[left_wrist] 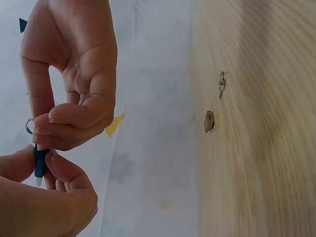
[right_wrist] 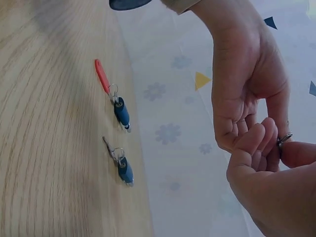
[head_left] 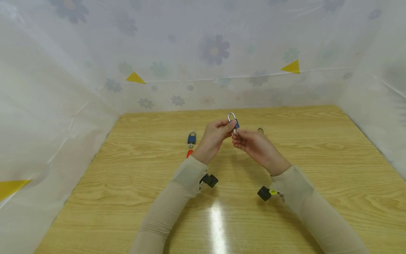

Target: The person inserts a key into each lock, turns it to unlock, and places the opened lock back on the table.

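Observation:
My left hand (head_left: 213, 139) grips a blue padlock (head_left: 236, 124) between thumb and fingers. Its silver shackle (head_left: 232, 115) points upward. At the padlock's lower end, my right hand (head_left: 258, 147) pinches small silvery metal, mostly hidden by the fingers. A key ring (left_wrist: 29, 126) shows beside the right fingertips in the left wrist view. Left of my left hand, another blue padlock (head_left: 191, 139) lies on the table with a key and a red tag (head_left: 189, 153). In the right wrist view a further blue padlock (right_wrist: 125, 171) with a key (right_wrist: 109, 148) lies near it.
A brass padlock (left_wrist: 209, 121) and a separate key (left_wrist: 221, 83) lie on the wooden table (head_left: 127, 197), beyond my right hand. Flower-patterned white sheeting (head_left: 177, 46) encloses the table's back and sides. Black wrist cameras (head_left: 264, 193) hang below the sleeves.

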### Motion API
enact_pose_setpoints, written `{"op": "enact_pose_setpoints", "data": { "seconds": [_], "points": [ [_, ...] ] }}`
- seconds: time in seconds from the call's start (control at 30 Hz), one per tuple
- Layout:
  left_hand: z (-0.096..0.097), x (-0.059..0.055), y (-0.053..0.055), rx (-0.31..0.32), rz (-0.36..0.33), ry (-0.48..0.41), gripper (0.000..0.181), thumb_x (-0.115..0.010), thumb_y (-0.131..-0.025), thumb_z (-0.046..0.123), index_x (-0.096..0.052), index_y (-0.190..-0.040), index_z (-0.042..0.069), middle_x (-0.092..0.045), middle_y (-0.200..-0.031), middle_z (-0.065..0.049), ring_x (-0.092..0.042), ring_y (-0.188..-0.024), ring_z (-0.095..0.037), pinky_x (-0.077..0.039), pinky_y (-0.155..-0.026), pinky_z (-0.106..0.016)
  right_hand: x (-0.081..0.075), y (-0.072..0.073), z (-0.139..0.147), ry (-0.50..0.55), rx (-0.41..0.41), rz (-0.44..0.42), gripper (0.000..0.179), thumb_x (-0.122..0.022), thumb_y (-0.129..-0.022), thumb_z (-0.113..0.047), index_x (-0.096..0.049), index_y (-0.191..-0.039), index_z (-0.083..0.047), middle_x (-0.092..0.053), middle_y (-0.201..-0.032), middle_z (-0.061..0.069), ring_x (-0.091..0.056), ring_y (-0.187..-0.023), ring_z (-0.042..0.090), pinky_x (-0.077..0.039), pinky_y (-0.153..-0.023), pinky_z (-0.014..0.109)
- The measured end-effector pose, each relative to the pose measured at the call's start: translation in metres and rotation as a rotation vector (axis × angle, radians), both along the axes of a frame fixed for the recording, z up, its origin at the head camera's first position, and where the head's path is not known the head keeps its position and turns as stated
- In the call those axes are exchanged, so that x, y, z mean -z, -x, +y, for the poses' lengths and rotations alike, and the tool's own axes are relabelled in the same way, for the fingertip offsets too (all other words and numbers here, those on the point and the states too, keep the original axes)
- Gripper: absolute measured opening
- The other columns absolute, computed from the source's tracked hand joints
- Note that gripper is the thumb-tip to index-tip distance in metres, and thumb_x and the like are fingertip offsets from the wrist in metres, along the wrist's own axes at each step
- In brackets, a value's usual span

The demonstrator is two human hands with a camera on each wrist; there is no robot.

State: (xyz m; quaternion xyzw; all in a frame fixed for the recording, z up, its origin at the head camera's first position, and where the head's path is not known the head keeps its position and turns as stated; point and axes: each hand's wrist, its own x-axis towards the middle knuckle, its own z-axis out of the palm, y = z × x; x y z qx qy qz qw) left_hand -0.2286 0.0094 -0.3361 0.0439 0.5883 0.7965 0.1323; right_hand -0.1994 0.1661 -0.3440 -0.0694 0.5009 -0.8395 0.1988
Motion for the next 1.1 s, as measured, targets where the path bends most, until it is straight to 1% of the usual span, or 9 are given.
{"op": "enact_pose_setpoints", "data": {
  "seconds": [0.23,0.4,0.5,0.57,0.67,0.73,0.83,0.93,1.1],
  "points": [
    [0.0,0.0,0.001,-0.022,0.012,0.011,0.027,-0.064,-0.094,0.012,-0.062,-0.115,-0.005,-0.065,-0.087,-0.002,-0.062,-0.078,-0.011,-0.05,-0.089,-0.032,0.003,-0.002,-0.003,-0.192,0.086,0.14,0.02,-0.051,-0.101,-0.014,-0.067,-0.091,-0.01,-0.064,-0.089,-0.001,-0.061,-0.084,0.013,-0.05,-0.086,0.028],
    [0.0,-0.001,0.001,-0.026,0.019,0.029,0.028,-0.064,-0.093,0.012,-0.062,-0.116,-0.005,-0.065,-0.089,-0.002,-0.062,-0.08,-0.011,-0.05,-0.089,-0.032,0.005,-0.003,-0.003,-0.311,0.142,0.223,0.02,-0.053,-0.101,-0.019,-0.063,-0.102,-0.001,-0.064,-0.093,0.0,-0.063,-0.087,0.013,-0.051,-0.087,0.03],
    [-0.001,0.0,0.002,-0.015,0.025,0.048,0.029,-0.065,-0.093,0.013,-0.061,-0.117,-0.004,-0.065,-0.093,-0.003,-0.061,-0.083,-0.011,-0.049,-0.092,-0.034,0.007,-0.002,-0.003,-0.446,0.206,0.335,0.031,-0.053,-0.101,-0.022,-0.061,-0.109,0.007,-0.065,-0.098,0.009,-0.064,-0.089,0.016,-0.052,-0.087,0.031],
    [-0.002,0.0,0.002,-0.007,0.033,0.059,0.029,-0.065,-0.093,0.013,-0.061,-0.117,-0.003,-0.064,-0.094,-0.003,-0.061,-0.084,-0.012,-0.049,-0.094,-0.037,0.008,-0.002,-0.002,-0.582,0.266,0.444,0.035,-0.053,-0.101,-0.023,-0.061,-0.112,0.009,-0.066,-0.1,0.015,-0.064,-0.089,0.018,-0.053,-0.084,0.029],
    [-0.002,0.0,0.003,0.01,0.05,0.079,0.029,-0.065,-0.093,0.014,-0.062,-0.116,-0.003,-0.064,-0.094,-0.003,-0.061,-0.084,-0.012,-0.049,-0.094,-0.039,0.006,-0.002,-0.001,-0.762,0.356,0.584,0.036,-0.052,-0.101,-0.025,-0.062,-0.114,0.008,-0.066,-0.103,0.02,-0.064,-0.09,0.023,-0.052,-0.078,0.024],
    [-0.002,0.0,0.004,0.022,0.06,0.091,0.029,-0.065,-0.093,0.014,-0.062,-0.115,-0.004,-0.065,-0.095,-0.004,-0.062,-0.083,-0.013,-0.049,-0.094,-0.04,0.004,-0.001,0.0,-0.842,0.393,0.638,0.036,-0.052,-0.101,-0.025,-0.062,-0.115,0.006,-0.067,-0.104,0.02,-0.063,-0.091,0.024,-0.05,-0.076,0.024],
    [-0.002,-0.001,0.004,0.039,0.068,0.105,0.029,-0.065,-0.093,0.014,-0.062,-0.115,-0.003,-0.066,-0.1,-0.009,-0.064,-0.084,-0.014,-0.05,-0.094,-0.041,0.0,0.0,0.001,-0.866,0.412,0.668,0.035,-0.054,-0.1,-0.024,-0.063,-0.116,0.006,-0.067,-0.105,0.02,-0.063,-0.092,0.027,-0.049,-0.075,0.022],
    [-0.001,-0.001,0.005,0.048,0.07,0.115,0.029,-0.066,-0.093,0.014,-0.062,-0.116,-0.003,-0.066,-0.104,-0.012,-0.065,-0.085,-0.015,-0.051,-0.092,-0.039,-0.002,0.002,0.004,-0.864,0.394,0.652,0.036,-0.055,-0.099,-0.025,-0.063,-0.118,0.005,-0.067,-0.107,0.019,-0.064,-0.094,0.027,-0.05,-0.074,0.02],
    [0.001,-0.002,0.006,0.053,0.063,0.131,0.03,-0.065,-0.093,0.012,-0.062,-0.118,-0.004,-0.066,-0.107,-0.015,-0.065,-0.089,-0.016,-0.052,-0.09,-0.035,-0.005,0.008,0.011,-0.833,0.326,0.55,0.037,-0.057,-0.099,-0.024,-0.061,-0.121,0.005,-0.065,-0.112,0.021,-0.065,-0.097,0.025,-0.053,-0.076,0.02]
  ]
}}
